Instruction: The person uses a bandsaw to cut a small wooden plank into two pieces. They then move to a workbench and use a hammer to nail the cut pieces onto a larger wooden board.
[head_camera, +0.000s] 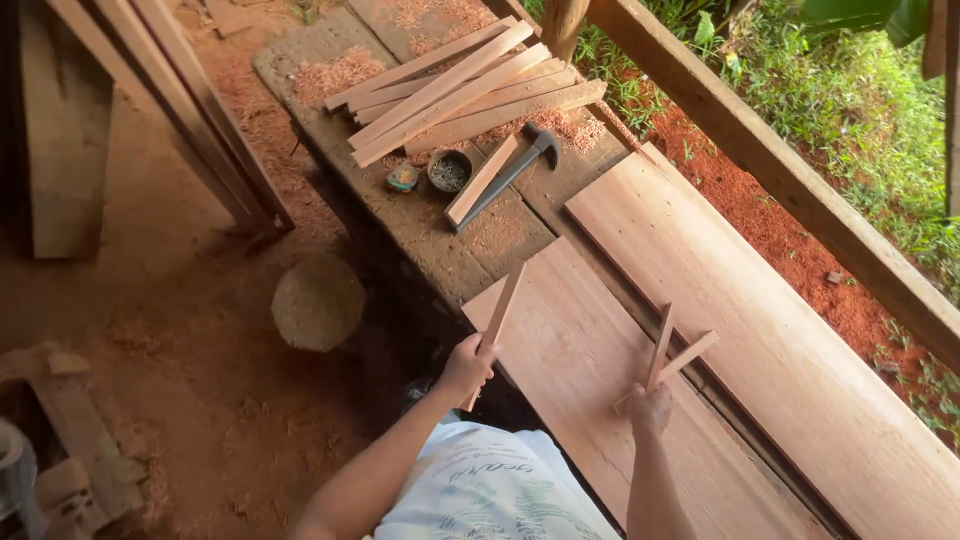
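Note:
My left hand (466, 366) grips one thin wooden slat (502, 303) that points up and away, over the near edge of a wide reddish board (560, 340). My right hand (650, 406) holds two thin slats (668, 355) that spread apart in a V above the same board. Both hands are over the workbench (420, 225), about a hand's width from each other's slats.
A pile of several slats (455, 90) lies at the bench's far end, with a hammer (512, 170), a small round tin (449, 170) and a loose slat (482, 180) near it. A second wide board (760, 330) lies to the right. A round basket (318, 300) sits on the dirt floor.

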